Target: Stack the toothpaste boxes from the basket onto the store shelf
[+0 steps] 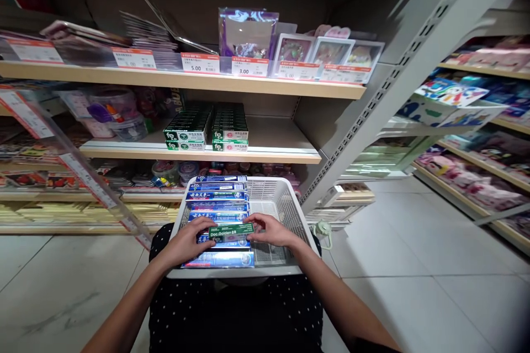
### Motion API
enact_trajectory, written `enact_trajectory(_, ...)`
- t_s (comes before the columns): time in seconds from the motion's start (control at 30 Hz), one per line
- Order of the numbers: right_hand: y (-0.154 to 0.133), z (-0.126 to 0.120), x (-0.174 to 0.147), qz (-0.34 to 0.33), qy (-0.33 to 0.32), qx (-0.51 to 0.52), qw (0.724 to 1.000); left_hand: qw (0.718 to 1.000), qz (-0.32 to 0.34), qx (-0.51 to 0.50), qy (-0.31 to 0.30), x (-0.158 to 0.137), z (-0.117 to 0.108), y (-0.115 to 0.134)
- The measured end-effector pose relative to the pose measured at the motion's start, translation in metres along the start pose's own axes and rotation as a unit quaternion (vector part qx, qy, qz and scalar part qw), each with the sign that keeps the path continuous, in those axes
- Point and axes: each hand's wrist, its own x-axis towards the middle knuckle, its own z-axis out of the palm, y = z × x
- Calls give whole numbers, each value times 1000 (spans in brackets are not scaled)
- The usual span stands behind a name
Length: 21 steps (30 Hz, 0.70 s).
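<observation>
A green toothpaste box (231,231) marked "Doc.Golden" is held level over the basket, one end in each hand. My left hand (188,241) is closed around its left end, fingers on top and thumb beneath. My right hand (269,230) pinches the right end. Under and around it, several blue toothpaste boxes (219,259) lie in a column along the left side of the white plastic basket (304,226), which rests on my lap. Ahead, stacked rows of green toothpaste boxes (187,135) stand on the middle shelf (285,138).
Above, a shelf carries price tags (249,66) and small framed packages (293,48). Clear plastic tubs (124,110) sit left on the middle shelf. A slotted grey upright (351,138) rises at the right. Further right, another shelf (476,182) borders the tiled floor (397,242).
</observation>
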Motion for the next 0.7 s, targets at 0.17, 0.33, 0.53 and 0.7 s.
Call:
enact_trajectory(0.17,3,6,3,38,57,99,993,991,-85,-99,35,9,1,-1)
enact_trajectory(0.33,12,9,8,68,92,179,977,972,-108,-198,63,15,8,-6)
enact_trajectory(0.53,14,8,10,76,114,230,963,969,-106,-204,89,16,13,-11)
enact_trajectory(0.7,10,7,11,79,110,244,960,971,-98,-198,89,17,14,-13)
